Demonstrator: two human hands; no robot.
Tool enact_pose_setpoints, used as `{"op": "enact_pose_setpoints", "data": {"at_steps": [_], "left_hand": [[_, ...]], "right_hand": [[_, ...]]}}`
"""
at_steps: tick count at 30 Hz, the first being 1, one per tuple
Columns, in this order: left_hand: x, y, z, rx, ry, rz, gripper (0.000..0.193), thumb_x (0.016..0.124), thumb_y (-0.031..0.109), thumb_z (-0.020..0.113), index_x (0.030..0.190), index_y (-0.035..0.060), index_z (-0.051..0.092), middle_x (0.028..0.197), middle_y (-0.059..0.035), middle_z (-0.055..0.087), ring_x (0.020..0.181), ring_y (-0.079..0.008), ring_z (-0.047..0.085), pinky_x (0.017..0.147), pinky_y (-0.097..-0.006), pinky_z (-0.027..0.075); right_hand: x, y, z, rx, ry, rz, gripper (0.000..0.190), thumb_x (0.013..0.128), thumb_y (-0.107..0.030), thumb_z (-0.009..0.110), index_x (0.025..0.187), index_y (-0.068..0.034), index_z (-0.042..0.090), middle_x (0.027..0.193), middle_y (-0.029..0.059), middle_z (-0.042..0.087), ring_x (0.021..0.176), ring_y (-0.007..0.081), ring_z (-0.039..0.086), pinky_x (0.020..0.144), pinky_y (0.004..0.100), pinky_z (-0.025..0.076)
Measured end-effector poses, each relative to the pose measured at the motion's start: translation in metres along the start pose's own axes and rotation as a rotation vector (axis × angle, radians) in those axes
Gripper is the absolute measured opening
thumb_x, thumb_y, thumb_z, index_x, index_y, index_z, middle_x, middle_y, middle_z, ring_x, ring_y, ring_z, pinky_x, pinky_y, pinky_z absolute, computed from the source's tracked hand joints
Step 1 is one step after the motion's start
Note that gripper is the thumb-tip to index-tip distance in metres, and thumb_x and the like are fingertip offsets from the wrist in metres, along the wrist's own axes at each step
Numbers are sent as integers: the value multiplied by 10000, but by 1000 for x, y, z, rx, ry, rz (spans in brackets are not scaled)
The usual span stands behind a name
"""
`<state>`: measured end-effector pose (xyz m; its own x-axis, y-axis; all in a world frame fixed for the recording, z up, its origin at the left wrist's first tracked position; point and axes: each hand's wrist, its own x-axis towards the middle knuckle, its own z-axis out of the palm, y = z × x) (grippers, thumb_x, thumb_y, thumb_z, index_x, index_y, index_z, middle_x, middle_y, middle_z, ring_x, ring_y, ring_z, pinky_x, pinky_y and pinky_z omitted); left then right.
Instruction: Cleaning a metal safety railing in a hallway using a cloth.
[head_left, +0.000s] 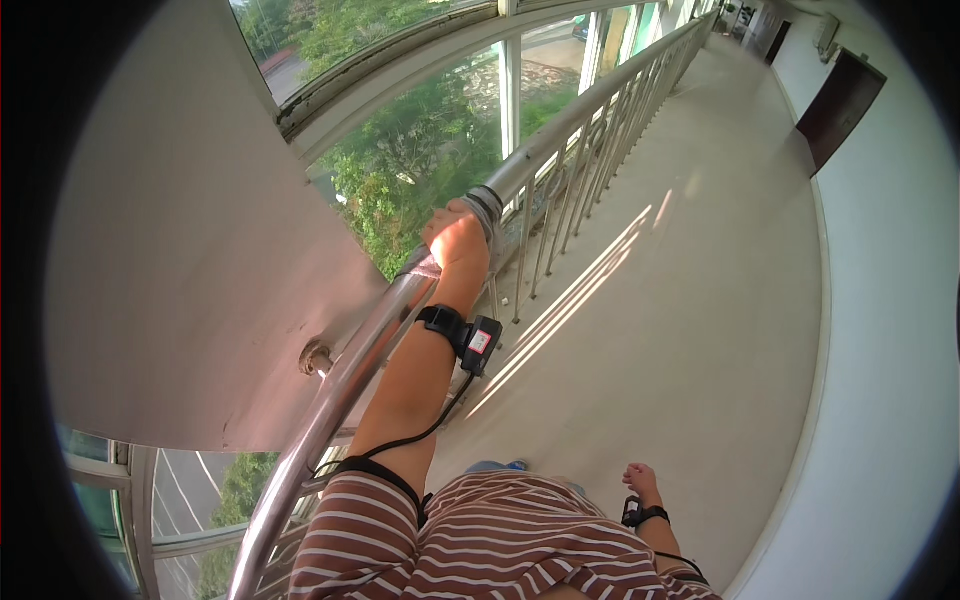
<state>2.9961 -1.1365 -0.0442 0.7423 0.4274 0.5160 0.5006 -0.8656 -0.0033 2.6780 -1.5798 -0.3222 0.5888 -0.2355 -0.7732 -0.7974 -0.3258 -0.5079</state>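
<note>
My left hand (456, 231) is wrapped over a grey cloth (486, 204) that lies around the round metal handrail (330, 405). Part of the cloth shows on each side of the hand, and its underside is hidden. Down by my side, at the lower right, my right hand (640, 478) hangs with its fingers curled and no object visible in it. Each wrist bears a black strapped device, the left one (480, 345) with a cable running up the arm.
Below the handrail stand metal balusters (559, 202), beside windows (420, 142) with trees outside. A pale wall panel (172, 247) is at the left, with a rail bracket (319, 358). The corridor floor (697, 300) stretches ahead; a dark door (840, 112) is in the right wall (885, 315).
</note>
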Motion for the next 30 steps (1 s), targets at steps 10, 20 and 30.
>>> {"op": "enact_pose_setpoints", "data": {"at_steps": [10,20,30], "left_hand": [[45,45,-14,-104,-256,19,191,774,129,571,930,31,522,878,-138,608,839,-285,609,700,-371,484],[83,120,48,-61,-25,-41,131,806,145,485,865,52,555,826,-117,598,789,-269,594,656,-380,447],[129,203,83,-32,74,-82,97,758,132,511,820,61,537,735,-93,561,704,-239,562,592,-356,411]], "right_hand": [[2,62,-18,79,-47,236,203,791,-144,528,938,-18,587,763,92,628,654,181,623,523,286,476],[89,72,-71,-439,-332,-195,172,824,-179,537,759,-28,585,756,91,631,666,190,624,535,305,465],[159,-140,-194,29,87,-41,259,859,-204,499,1067,-53,531,825,74,614,669,161,612,509,266,474]]}}
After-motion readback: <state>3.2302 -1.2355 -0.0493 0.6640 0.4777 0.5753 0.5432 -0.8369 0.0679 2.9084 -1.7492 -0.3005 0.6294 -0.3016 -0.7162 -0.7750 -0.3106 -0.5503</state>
